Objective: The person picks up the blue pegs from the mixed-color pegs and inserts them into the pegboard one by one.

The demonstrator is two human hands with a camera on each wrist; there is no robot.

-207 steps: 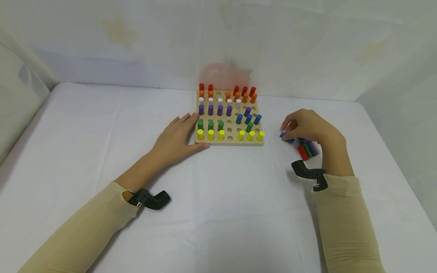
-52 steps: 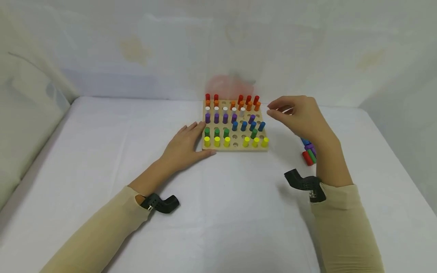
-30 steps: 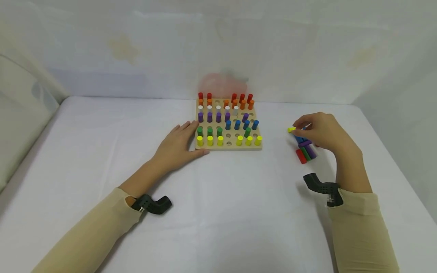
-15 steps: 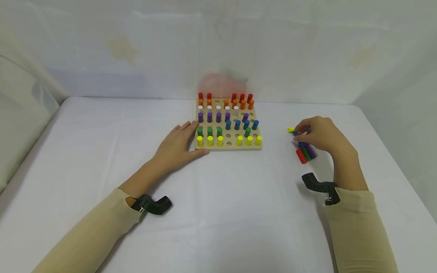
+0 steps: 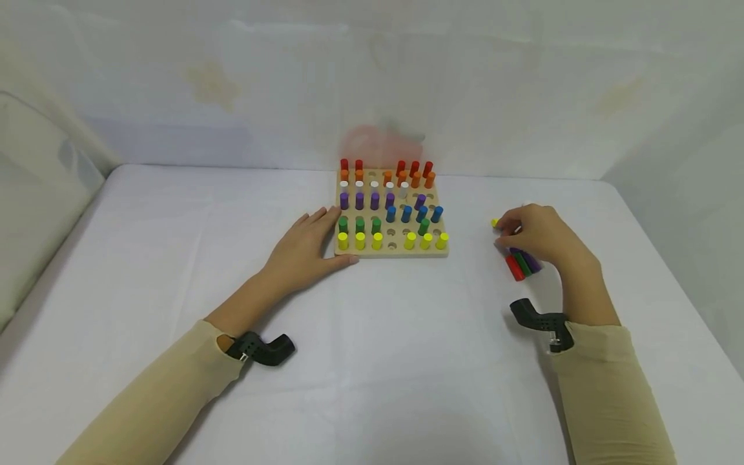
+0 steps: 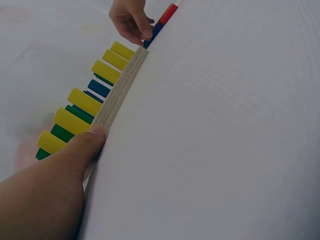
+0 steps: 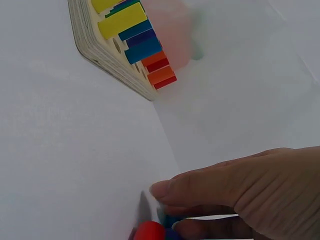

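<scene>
My left hand (image 5: 302, 247) lies beside the wooden pegboard (image 5: 378, 253), fingers extended along its left side and thumb against its front edge. Rows of coloured pegs stand in the board, among them yellow pegs (image 5: 409, 240) in front and blue pegs (image 5: 406, 214) behind. To the right, my right hand (image 5: 540, 232) bends down over a small pile of loose pegs. A blue peg (image 7: 169, 218) shows between its thumb and fingers in the right wrist view; whether they grip it I cannot tell. Part of the pile is hidden under the hand.
Beside the right hand lie loose red (image 5: 515, 268), green (image 5: 526, 264) and purple (image 5: 533, 261) pegs. A yellow peg (image 5: 495, 223) lies just beyond its fingertips. White cloth (image 5: 372, 361) covers the table, and a pale curtain (image 5: 279, 84) hangs behind the board.
The blue row in the board has gained a peg on its left end. My right hand went to the board's right side and back to the loose pegs. The left hand stays at the board.
</scene>
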